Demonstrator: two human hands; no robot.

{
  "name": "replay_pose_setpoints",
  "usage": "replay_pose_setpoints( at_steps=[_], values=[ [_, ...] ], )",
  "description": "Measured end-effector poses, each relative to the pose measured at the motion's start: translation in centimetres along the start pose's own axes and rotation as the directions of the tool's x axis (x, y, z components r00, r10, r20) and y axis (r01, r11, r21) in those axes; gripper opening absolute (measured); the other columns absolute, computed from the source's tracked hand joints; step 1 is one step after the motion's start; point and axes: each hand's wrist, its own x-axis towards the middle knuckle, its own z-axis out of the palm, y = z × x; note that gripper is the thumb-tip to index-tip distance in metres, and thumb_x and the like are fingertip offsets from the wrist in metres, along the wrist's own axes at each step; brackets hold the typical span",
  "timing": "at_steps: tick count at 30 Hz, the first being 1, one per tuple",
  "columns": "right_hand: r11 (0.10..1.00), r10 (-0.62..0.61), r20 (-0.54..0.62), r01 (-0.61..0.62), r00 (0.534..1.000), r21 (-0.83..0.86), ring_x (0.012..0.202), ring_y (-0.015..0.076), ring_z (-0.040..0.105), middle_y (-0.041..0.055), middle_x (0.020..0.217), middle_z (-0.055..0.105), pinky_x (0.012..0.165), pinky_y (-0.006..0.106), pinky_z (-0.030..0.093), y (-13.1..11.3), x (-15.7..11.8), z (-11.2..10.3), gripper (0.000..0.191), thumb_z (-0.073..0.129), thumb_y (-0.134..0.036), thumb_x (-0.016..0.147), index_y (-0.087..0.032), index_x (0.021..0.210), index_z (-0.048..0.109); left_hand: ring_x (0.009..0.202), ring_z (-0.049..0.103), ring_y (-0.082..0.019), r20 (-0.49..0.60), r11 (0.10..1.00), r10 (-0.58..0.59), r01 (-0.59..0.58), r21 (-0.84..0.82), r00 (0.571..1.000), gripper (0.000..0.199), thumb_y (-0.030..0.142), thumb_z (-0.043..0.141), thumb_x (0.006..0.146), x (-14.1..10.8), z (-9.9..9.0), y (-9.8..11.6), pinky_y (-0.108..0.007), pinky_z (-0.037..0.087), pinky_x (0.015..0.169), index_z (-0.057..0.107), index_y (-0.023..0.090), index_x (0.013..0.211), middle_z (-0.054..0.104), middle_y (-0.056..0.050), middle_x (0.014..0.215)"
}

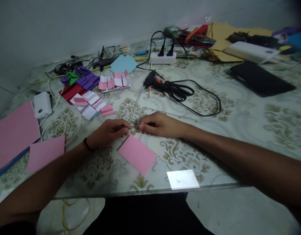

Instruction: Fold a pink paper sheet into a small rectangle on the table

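Observation:
My left hand (115, 130) is closed, its thumb and forefinger pinched together above the table. Facing it a short way off, my right hand (158, 124) is also closed, with the fingers curled in and the thumb against them. Whatever either hand holds is too small to make out. A pink paper rectangle (137, 154) lies just below the fingertips. Beyond the hands rests a black glue gun (155, 81) with an orange trigger, and a clear glue stick (136, 104) stretches from it toward my fingers. A small folded pink paper (107, 110) lies past my left hand.
Folded paper pieces (88, 101) in pink, white, purple and red lie left of centre. Pink sheets (14, 130) and a white adapter (42, 104) are at far left. A power strip (162, 58), blue paper (124, 63) and a black tablet-like slab (261, 78) stand behind.

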Motion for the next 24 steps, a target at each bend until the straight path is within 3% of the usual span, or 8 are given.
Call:
replay_pose_setpoints(
  at_steps=[24],
  values=[
    [1.0, 0.007, 0.002, -0.007, 1.0, 0.005, 0.061, 0.0099, 0.052, 0.0011, 0.071, 0.066, 0.06, 0.021, 0.038, 0.1, -0.06, -0.02, 0.037, 0.053, -0.039, 0.102, -0.013, 0.085, 0.071, 0.066, 0.066, -0.011, 0.0, 1.0, 0.001, -0.001, 0.028, 1.0, 0.019, 0.029, 0.06, 0.1, 0.03, -0.02, -0.01, -0.019, 0.048, 0.061, 0.074, 0.016, 0.103, 0.072, -0.001, 0.079]
  ],
)
